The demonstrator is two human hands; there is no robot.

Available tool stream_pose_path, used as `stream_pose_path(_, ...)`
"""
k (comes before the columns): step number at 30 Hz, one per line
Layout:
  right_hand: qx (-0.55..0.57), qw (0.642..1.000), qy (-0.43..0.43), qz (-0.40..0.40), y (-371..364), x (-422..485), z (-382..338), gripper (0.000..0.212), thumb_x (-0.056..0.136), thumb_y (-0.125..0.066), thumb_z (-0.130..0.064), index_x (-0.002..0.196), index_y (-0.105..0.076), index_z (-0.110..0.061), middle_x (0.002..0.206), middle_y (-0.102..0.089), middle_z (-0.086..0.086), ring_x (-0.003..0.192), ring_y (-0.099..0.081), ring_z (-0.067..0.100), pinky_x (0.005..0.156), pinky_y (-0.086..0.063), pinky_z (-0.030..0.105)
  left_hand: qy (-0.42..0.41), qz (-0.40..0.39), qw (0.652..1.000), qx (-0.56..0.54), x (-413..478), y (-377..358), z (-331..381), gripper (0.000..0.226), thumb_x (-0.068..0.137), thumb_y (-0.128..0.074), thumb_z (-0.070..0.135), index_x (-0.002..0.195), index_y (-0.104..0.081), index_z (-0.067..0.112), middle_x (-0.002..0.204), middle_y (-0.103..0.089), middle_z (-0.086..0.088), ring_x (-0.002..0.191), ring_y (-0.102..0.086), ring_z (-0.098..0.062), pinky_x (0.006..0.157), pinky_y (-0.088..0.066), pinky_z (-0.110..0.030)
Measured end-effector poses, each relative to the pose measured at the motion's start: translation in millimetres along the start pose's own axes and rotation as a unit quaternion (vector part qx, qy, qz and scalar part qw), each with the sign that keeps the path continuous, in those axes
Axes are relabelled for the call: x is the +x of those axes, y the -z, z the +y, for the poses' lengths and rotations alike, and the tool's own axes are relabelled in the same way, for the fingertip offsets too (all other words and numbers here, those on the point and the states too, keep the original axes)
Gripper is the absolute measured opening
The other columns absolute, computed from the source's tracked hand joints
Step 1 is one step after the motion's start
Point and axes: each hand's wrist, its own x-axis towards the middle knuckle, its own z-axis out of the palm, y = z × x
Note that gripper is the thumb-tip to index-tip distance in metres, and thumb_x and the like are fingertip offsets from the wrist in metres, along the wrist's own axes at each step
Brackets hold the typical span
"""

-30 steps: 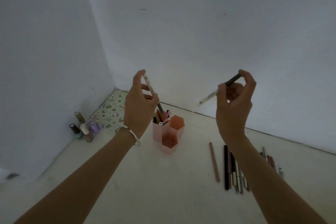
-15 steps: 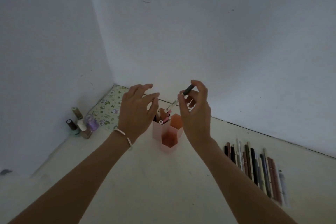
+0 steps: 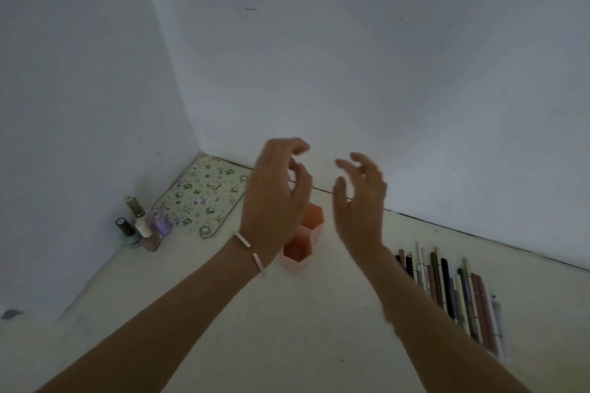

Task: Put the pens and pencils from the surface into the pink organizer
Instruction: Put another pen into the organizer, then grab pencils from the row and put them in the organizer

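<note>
The pink organizer (image 3: 303,252), made of hexagonal cups, stands on the pale surface near the back wall, its left part hidden behind my left hand (image 3: 274,201). That hand hovers above it, empty, with the fingers curled apart and a thin bracelet on the wrist. My right hand (image 3: 360,204) is raised just right of the organizer, also empty with spread fingers. A row of several pens and pencils (image 3: 453,293) lies side by side on the surface at the right, partly behind my right forearm. The pens inside the organizer are hidden.
Several nail polish bottles (image 3: 143,226) stand in the left corner by the wall. A flowered cloth (image 3: 204,198) lies flat behind them. White walls close the space at the back and left.
Each hand held a pen a second ago. Both pens went into the organizer, the left first, then the right, and both hands now hang empty and open above it.
</note>
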Motion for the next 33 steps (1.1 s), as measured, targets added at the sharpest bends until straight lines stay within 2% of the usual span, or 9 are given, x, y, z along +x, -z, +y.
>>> stream_pose_path(3, 0.025, 0.994, -0.071, 0.085, 49.2, 25.8, 24.0, 0.030, 0.088, -0.046, -0.004, 0.111, -0.063, -0.011, 0.123, -0.053, 0.003, 0.104, -0.054, 0.015, 0.094, -0.045, 0.039, 0.079, -0.168, 0.983, 0.010, -27.9, -56.2, 32.7, 0.012, 0.083, -0.046, 0.028, 0.092, -0.053, 0.025, 0.084, -0.059, 0.011, 0.074, -0.057, -0.003, 0.066, -0.050, -0.018)
stream_pose_path(7, 0.008, 0.984, -0.130, 0.120, 100.9, 24.3, 58.6, 0.031, 0.083, -0.046, 0.006, 0.101, -0.065, -0.010, 0.110, -0.058, 0.000, 0.092, -0.058, 0.018, 0.075, -0.039, 0.009, 0.231, -0.444, 0.851, 0.162, -78.9, -129.0, 38.8, 0.032, 0.088, -0.050, 0.035, 0.104, -0.061, 0.010, 0.108, -0.065, -0.010, 0.101, -0.062, -0.029, 0.084, -0.048, -0.033)
stream_pose_path(14, -0.048, 0.977, -0.202, 0.045, 137.5, -29.4, 112.0, 0.029, 0.080, -0.049, 0.009, 0.081, -0.064, -0.015, 0.092, -0.061, -0.003, 0.071, -0.052, 0.007, 0.062, -0.036, 0.010, 0.237, -0.561, 0.760, 0.228, -119.7, -188.9, 19.4, 0.063, 0.095, -0.055, 0.028, 0.149, -0.026, 0.010, 0.137, -0.051, -0.012, 0.123, -0.052, -0.028, 0.096, -0.045, -0.035)
stream_pose_path(17, -0.058, 0.974, -0.221, 0.009, 138.9, -46.1, 118.4, 0.028, 0.082, -0.051, 0.006, 0.082, -0.062, -0.019, 0.089, -0.060, -0.008, 0.076, -0.054, 0.006, 0.066, -0.037, 0.010, 0.233, -0.541, 0.783, 0.197, -115.1, -186.9, 16.0, 0.040, 0.092, -0.057, 0.030, 0.125, -0.054, 0.008, 0.118, -0.063, -0.011, 0.106, -0.061, -0.026, 0.082, -0.048, -0.030)
stream_pose_path(19, -0.068, 0.968, -0.240, -0.036, 131.5, -51.7, 118.8, 0.022, 0.085, -0.053, 0.000, 0.088, -0.063, -0.019, 0.088, -0.060, -0.009, 0.076, -0.055, 0.005, 0.067, -0.038, 0.010, 0.246, -0.475, 0.833, 0.141, -101.6, -179.9, 18.3, 0.022, 0.090, -0.059, 0.032, 0.091, -0.062, 0.010, 0.093, -0.068, -0.008, 0.085, -0.066, -0.023, 0.069, -0.051, -0.027)
stream_pose_path(21, -0.111, 0.948, -0.266, -0.135, 117.2, -56.5, 119.3, 0.011, 0.088, -0.055, -0.010, 0.089, -0.064, -0.015, 0.085, -0.061, -0.007, 0.075, -0.057, 0.008, 0.068, -0.043, 0.017, 0.237, -0.376, 0.892, 0.080, -81.6, -173.2, 24.2, 0.021, 0.089, -0.059, 0.031, 0.076, -0.057, 0.015, 0.073, -0.065, 0.001, 0.068, -0.064, -0.018, 0.062, -0.053, -0.029)
stream_pose_path(25, -0.236, 0.885, -0.261, -0.303, 83.3, -75.1, 118.7, 0.018, 0.094, -0.051, -0.023, 0.079, -0.055, -0.013, 0.073, -0.056, -0.003, 0.070, -0.058, 0.014, 0.060, -0.045, 0.022, 0.196, -0.269, 0.943, -0.015, -50.6, -155.9, 40.7, 0.016, 0.090, -0.059, 0.027, 0.078, -0.059, 0.018, 0.069, -0.063, 0.007, 0.060, -0.063, -0.009, 0.054, -0.052, -0.020)
stream_pose_path(29, -0.290, 0.856, -0.278, -0.326, 63.5, -90.8, 119.6, 0.019, 0.095, -0.056, -0.027, 0.103, -0.063, -0.012, 0.098, -0.067, 0.002, 0.090, -0.065, 0.018, 0.075, -0.054, 0.028, 0.180, -0.258, 0.948, -0.051, -47.3, -139.7, 45.2, 0.003, 0.091, -0.059, 0.021, 0.088, -0.059, 0.020, 0.078, -0.063, 0.010, 0.068, -0.064, -0.006, 0.059, -0.052, -0.014)
stream_pose_path(33, -0.297, 0.849, -0.298, -0.321, 54.1, -94.9, 119.5, 0.013, 0.093, -0.052, -0.016, 0.087, -0.063, -0.014, 0.083, -0.064, 0.001, 0.075, -0.064, 0.015, 0.067, -0.055, 0.026, 0.191, -0.256, 0.946, -0.060, -50.6, -127.1, 47.0, 0.003, 0.088, -0.059, 0.019, 0.085, -0.059, 0.021, 0.078, -0.062, 0.012, 0.065, -0.065, -0.006, 0.060, -0.055, -0.021)
